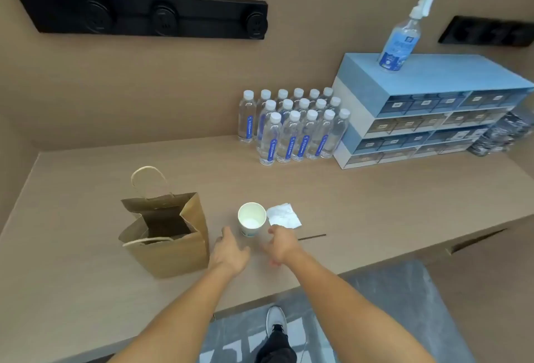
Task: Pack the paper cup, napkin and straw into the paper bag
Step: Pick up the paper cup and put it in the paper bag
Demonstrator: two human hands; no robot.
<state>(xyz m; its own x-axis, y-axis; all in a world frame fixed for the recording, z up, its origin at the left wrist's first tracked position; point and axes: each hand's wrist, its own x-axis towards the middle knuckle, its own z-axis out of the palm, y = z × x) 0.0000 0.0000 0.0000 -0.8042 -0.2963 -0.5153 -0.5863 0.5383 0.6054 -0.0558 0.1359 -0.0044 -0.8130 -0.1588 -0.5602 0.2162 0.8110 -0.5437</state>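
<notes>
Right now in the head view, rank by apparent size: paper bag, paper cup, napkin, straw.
1. paper bag, clearly largest.
2-3. paper cup and napkin look alike; no ranking.
4. straw, a thin dark line, long as the napkin but the least area.

Open brown paper bag with twisted handles (167, 244) upright on beige worktop (375, 203), white paper cup (251, 219) upright right of it, crumpled white napkin (283, 216) just beside cup, thin dark straw (312, 237) nearby, left hand (229, 253) and right hand (281, 244) empty, fingers spread, flanking cup without touching.

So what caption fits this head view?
Both hands reach for the paper cup beside an open paper bag.
</notes>
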